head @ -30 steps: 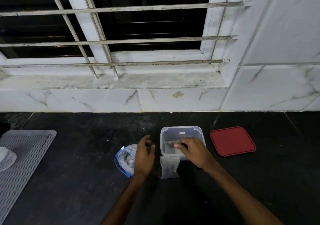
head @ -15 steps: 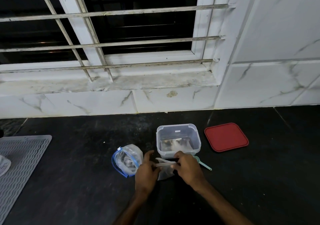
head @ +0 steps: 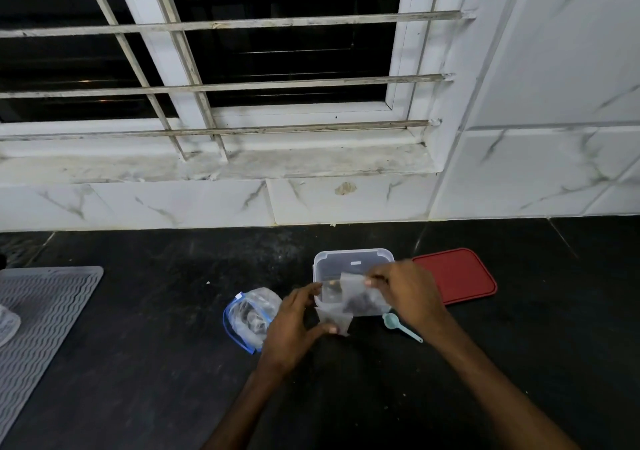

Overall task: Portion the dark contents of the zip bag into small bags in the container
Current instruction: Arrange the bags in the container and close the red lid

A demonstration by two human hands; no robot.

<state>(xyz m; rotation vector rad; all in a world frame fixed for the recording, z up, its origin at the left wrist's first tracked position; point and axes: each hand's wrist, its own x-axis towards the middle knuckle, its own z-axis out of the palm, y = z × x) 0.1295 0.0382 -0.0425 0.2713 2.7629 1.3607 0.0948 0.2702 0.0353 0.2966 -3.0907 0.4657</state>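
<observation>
I see the right hand pinching the small bag by its top and the left hand gripping its bottom, against the container. The container's white label is too small to read. The zip bag lies just left.

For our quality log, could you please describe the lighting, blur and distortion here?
Head view: dim, the black counter swallows detail. Head view: window bars lean, wide-angle distortion. Head view: the small bag looks soft, contents unclear.

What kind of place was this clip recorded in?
Most likely a home kitchen counter: a dark stone worktop under a barred window, marble-look wall tiles, and a ribbed grey drying mat at the left.
</observation>
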